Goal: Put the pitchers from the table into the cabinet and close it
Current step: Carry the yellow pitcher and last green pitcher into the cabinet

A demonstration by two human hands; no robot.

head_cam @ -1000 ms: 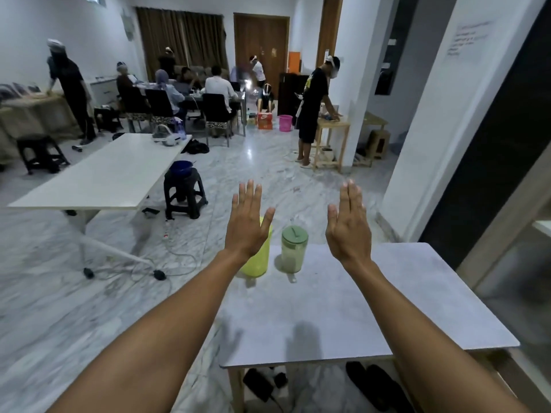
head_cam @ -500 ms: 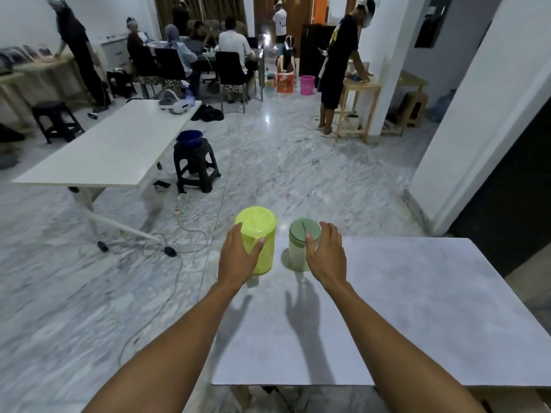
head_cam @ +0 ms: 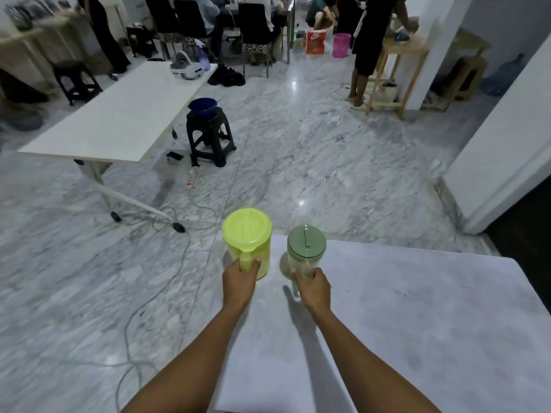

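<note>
Pitchers stood at the table's (head_cam: pixel 417 323) far-left corner: yellow pitcher (head_cam: pixel 247 242) at eleven o'clock, green-lidded pitcher (head_cam: pixel 306 248) at twelve. The left hand (head_cam: pixel 240 280) and right hand (head_cam: pixel 313 286) each wrapped a handle, presumably to carry both together; no cabinet showed.

Nothing legible here: the orange bag (head_cam: pixel 315 43) far across the floor carries a pale mark too blurred to read, and both pitcher lids and the desk (head_cam: pixel 417 323) bear no lettering.
</note>
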